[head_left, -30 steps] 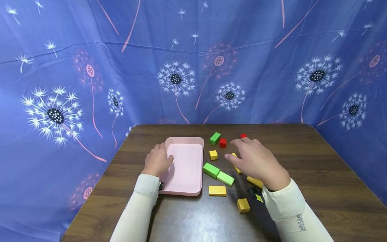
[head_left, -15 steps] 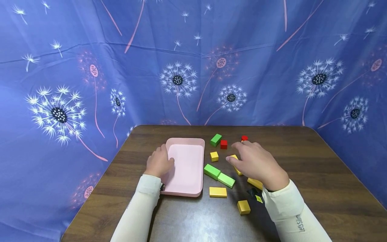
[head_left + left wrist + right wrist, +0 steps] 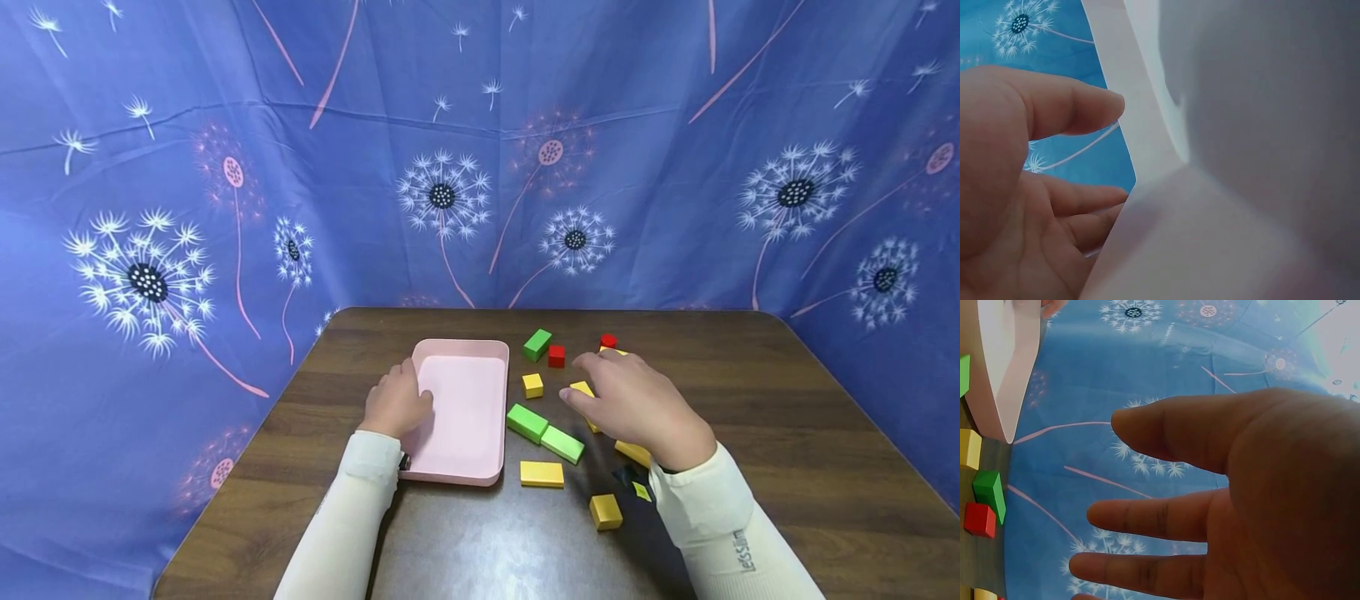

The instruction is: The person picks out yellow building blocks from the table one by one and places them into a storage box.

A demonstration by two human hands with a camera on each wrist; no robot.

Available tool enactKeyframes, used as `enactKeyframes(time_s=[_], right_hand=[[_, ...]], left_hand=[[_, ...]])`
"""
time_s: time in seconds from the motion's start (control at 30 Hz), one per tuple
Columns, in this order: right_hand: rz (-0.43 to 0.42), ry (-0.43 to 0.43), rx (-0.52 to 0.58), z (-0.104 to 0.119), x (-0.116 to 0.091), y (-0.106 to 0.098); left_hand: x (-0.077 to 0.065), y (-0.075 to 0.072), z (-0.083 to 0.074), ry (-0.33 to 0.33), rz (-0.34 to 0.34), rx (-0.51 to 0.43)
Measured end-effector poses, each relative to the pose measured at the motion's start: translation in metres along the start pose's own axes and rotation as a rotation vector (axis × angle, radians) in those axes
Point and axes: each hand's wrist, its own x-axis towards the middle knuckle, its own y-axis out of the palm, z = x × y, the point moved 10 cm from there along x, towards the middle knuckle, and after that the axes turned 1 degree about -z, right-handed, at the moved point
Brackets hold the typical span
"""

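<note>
A shallow pink tray (image 3: 465,417) lies left of centre on the table. My left hand (image 3: 393,402) is at its left rim, thumb over the inside; in the left wrist view the thumb (image 3: 1079,106) and fingers are spread apart, some fingertips hidden behind the tray wall. My right hand (image 3: 637,408) hovers over the blocks on the right, fingers extended and holding nothing, as the right wrist view shows. Near its thumb lie a yellow block (image 3: 583,388), partly covered, and a yellow cube (image 3: 532,386). Another yellow block (image 3: 633,452) lies below the palm.
Between tray and right hand are a green block (image 3: 527,423), a light green block (image 3: 562,444) and a yellow block (image 3: 542,474). Farther back sit a green block (image 3: 537,344), a red cube (image 3: 557,357) and a red cylinder (image 3: 608,341). A yellow cube (image 3: 606,512) is nearer.
Both hands stay nearly in place. The head view has shifted slightly, and a little more of the red cylinder shows beyond the right hand. The tray and blocks have not moved.
</note>
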Motion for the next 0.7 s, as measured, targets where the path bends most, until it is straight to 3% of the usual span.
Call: enactKeyframes(time_s=[0.7], right_hand=[[0.087,0.037,0.018,-0.008,0.008,0.020]], left_hand=[[0.000,0.004,0.002,-0.006,0.004,0.044]])
